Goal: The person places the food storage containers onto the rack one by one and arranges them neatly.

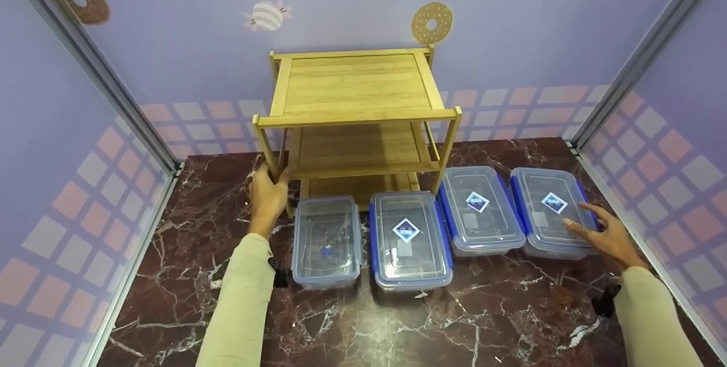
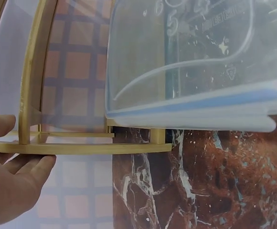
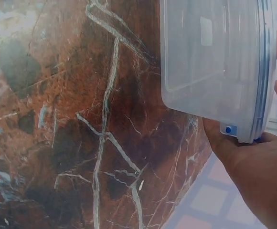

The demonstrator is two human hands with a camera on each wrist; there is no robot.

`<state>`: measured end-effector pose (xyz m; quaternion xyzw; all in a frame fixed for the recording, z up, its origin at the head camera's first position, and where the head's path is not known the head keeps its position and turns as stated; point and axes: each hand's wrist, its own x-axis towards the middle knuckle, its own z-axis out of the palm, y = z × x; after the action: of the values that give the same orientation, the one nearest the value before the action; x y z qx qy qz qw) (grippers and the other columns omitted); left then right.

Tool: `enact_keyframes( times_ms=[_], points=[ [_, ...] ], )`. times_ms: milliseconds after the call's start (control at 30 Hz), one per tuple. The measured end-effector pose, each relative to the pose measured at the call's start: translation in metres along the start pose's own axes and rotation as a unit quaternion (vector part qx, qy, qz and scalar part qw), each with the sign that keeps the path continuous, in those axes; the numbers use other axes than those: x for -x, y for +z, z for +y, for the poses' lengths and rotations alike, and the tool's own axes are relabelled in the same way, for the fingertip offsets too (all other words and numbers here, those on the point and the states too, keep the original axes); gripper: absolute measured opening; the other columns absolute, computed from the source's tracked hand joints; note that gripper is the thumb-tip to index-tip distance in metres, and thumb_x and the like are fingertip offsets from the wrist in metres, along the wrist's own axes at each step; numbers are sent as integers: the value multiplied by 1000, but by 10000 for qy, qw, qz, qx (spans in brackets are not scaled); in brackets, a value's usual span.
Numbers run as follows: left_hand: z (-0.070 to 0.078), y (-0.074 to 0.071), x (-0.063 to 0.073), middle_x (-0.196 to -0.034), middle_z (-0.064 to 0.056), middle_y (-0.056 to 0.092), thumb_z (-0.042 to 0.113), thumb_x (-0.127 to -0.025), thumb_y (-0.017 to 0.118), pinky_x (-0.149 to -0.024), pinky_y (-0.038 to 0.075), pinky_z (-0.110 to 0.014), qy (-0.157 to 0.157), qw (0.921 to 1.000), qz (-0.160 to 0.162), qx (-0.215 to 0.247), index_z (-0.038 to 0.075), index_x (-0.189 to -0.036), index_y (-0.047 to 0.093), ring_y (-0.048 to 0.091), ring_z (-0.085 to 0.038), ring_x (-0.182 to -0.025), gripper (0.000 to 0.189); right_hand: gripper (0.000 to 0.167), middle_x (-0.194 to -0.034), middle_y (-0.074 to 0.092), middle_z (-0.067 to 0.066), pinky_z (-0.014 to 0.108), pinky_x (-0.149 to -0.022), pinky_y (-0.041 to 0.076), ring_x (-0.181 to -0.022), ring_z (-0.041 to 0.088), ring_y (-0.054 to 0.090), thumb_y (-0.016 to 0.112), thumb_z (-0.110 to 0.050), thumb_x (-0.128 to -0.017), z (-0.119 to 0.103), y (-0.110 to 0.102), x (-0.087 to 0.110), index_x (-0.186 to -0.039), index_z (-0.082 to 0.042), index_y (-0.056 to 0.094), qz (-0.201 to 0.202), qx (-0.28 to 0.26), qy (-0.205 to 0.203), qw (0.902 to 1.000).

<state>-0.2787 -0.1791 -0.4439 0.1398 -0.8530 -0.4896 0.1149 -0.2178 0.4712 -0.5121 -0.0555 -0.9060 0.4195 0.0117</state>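
Observation:
In the head view my left hand (image 1: 268, 194) grips the front left leg of a small wooden shelf rack (image 1: 355, 86). The left wrist view shows thumb and fingers on either side of a thin wooden bar (image 2: 86, 149). My right hand (image 1: 608, 236) holds the right edge of the rightmost clear plastic container (image 1: 554, 230), with two digits over its lid and others along its side. In the right wrist view that container (image 3: 205, 57) has the hand (image 3: 258, 162) round its latch edge; the far fingertips are partly cut off.
Three more lidded containers stand on the dark marbled floor: one (image 1: 326, 219) beside the left hand, one (image 1: 409, 265) before the rack, one (image 1: 480, 225) right of it. Purple walls (image 1: 352, 9) with metal corner posts (image 1: 630, 66) enclose the back and sides.

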Motion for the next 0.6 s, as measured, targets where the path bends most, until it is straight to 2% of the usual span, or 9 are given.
enact_keyframes(
  times_ms=[133, 267, 600],
  points=[
    [-4, 1, -3, -115, -21, 69, 24, -102, 63, -99, 47, -48, -19, 9997, 20, 240, 1, -121, 63, 62, -35, -109, 31, 79, -156, 21, 40, 79, -102, 22, -135, 67, 20, 71, -38, -95, 1, -2, 0, -152, 3, 35, -96, 76, 44, 9999],
    [-7, -1, -5, -115, -21, 70, 22, -101, 63, -98, 48, -47, 119, 9994, 49, 334, -1, -121, 67, 62, -33, -108, 31, 80, -156, 21, 40, 79, -102, 23, -136, 65, 21, 70, -39, -95, 1, -4, -1, -152, 3, 34, -200, 85, 95, 9997],
    [-7, -3, -6, -117, -22, 69, 17, -100, 63, -96, 50, -44, 115, 9986, -55, 522, -3, -126, 67, 63, -30, -106, 32, 88, -156, 11, 43, 79, -104, 19, -137, 64, 16, 67, -41, -96, 6, -10, 5, -158, -1, 20, -733, -46, 417, 9964]
  ],
)
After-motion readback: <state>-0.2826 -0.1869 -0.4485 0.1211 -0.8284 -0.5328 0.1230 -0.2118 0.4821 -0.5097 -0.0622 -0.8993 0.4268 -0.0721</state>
